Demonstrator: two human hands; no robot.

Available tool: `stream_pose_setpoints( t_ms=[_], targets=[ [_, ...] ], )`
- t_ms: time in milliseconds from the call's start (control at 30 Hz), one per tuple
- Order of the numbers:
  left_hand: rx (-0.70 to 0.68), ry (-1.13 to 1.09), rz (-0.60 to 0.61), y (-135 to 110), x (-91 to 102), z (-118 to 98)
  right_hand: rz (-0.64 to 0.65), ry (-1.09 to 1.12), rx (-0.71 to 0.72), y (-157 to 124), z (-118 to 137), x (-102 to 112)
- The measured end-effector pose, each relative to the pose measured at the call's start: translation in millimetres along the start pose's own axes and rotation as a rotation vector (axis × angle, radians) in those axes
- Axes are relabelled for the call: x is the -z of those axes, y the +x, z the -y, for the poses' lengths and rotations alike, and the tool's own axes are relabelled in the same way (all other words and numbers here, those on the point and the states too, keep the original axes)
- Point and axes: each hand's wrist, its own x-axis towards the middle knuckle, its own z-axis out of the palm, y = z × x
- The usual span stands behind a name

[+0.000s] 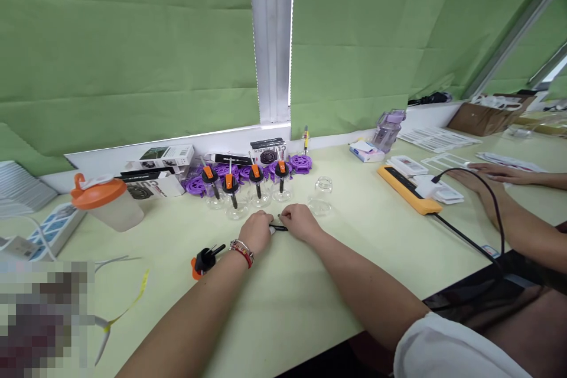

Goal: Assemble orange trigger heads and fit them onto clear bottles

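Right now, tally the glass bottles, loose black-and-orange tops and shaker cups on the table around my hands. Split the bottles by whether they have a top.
Glass bottles with black-and-orange tops: 4
Glass bottle without a top: 1
Loose black-and-orange top: 1
Orange-lidded shaker cup: 1
Total: 7

The slim held piece (280, 228) is coloured black. Black and orange are paired on the loose stopper (204, 260) and on the four jar tops (230, 183). The openwork discs (301, 163) are finished in purple, the bottle (387, 134) is tinted lilac, and the power strip (410, 196) is edged in yellow-orange. A pale yellow-green is shown by the counter (283, 319), a plain green by the curtain (133, 41).
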Motion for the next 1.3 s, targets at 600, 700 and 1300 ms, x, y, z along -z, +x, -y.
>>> stream_pose_setpoints(
  t_ms=[600, 700, 1300],
  targets=[
    [0.009, -0.052, 0.022, -0.9, -5.2, 1.5, 0.089, 0.054, 0.036, -1.4, -4.5, 1.5],
    [0.011, -0.052, 0.02, -1.0, -5.0, 1.6, 0.075, 0.04, 0.0, -0.8, -2.2, 1.6],
    [0.038, -0.059, 0.02, 0.3, -4.8, 1.8, 0.063, 0.043, -0.029, -2.1, 1.2, 1.8]
  ],
)
